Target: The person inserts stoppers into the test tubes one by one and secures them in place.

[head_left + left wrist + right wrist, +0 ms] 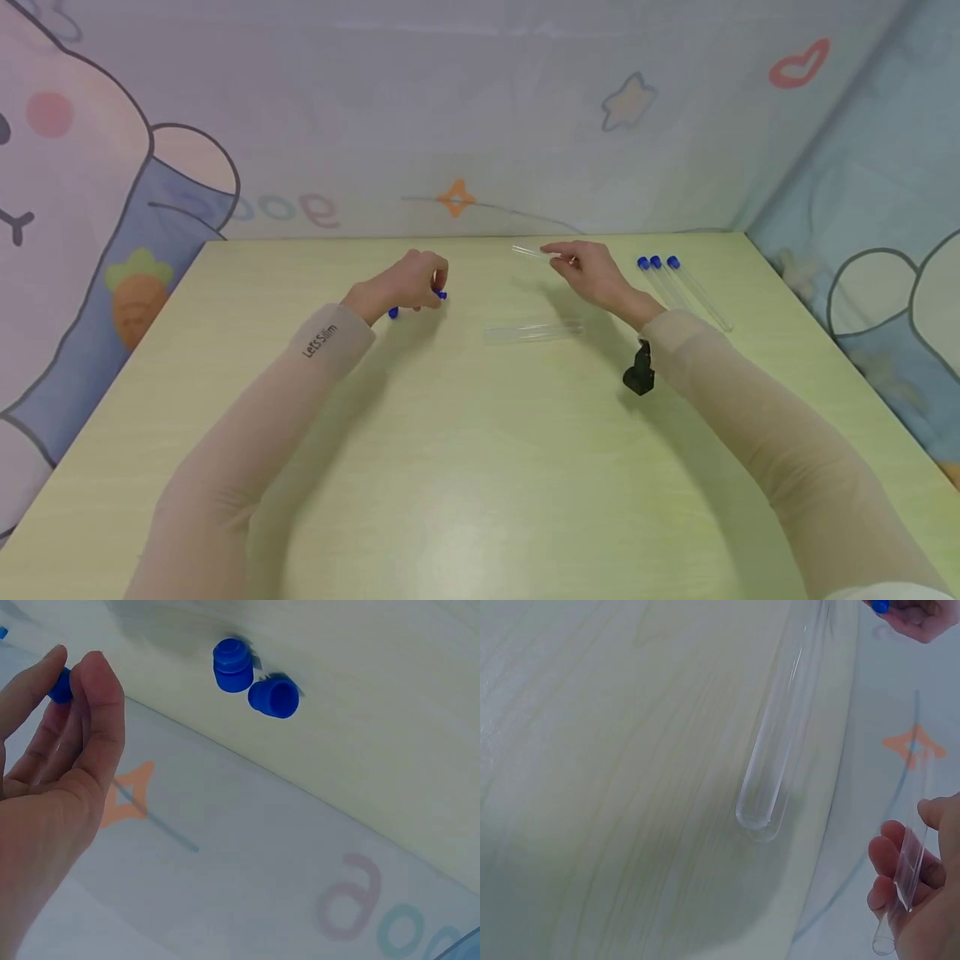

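Observation:
My left hand [408, 282] pinches a small blue cap [60, 688] between thumb and fingertips, held above the table. Two more blue caps lie beside it in the left wrist view: one cap [232, 666] and, next to it, another cap [276, 697] with its hollow end showing. In my right hand [588, 271] is a clear, uncapped test tube [909, 870], gripped between thumb and fingers. Its far end points left toward the other hand, and its rounded end sticks out below the palm in the right wrist view. The two hands are apart.
Clear test tubes [532, 332] lie on the table between the hands. Three tubes with blue caps [672, 262] lie side by side at the right. A printed cloth [525, 125] hangs behind the table's far edge. A black device [640, 371] hangs at my right wrist.

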Tool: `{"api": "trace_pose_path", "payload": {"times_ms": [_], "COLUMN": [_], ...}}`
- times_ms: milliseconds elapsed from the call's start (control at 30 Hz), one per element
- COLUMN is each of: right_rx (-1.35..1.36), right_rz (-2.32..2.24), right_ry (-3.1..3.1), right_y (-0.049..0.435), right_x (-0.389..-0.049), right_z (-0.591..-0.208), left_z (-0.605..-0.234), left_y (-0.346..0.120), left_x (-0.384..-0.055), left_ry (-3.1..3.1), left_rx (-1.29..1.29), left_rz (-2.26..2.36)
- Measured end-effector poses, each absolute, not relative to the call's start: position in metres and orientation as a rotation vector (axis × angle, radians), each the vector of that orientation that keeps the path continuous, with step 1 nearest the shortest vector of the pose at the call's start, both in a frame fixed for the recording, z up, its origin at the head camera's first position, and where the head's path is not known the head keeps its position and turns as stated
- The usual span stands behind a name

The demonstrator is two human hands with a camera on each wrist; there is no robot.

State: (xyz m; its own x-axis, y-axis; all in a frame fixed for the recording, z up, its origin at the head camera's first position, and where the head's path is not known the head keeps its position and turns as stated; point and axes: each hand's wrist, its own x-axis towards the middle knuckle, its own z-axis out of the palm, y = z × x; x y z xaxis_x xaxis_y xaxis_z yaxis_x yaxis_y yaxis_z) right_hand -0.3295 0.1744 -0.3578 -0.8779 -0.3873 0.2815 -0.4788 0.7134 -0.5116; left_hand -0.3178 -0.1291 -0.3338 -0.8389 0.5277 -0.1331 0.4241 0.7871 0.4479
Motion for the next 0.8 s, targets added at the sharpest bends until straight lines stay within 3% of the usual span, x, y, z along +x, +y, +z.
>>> {"api": "trace_pose_path", "payload": {"times_ms": [800], "right_rx": [0.762], "right_rz": [0.936], "right_ry": [-2.757], "right_y": [0.167], "right_x": [-0.32], "right_z": [-0.347], "left_z": [-0.328], "left_y": [-0.111], "left_x": [-0.327], "left_ry": [2.906], "left_rx": [0.834], "left_rz": [0.706]}}
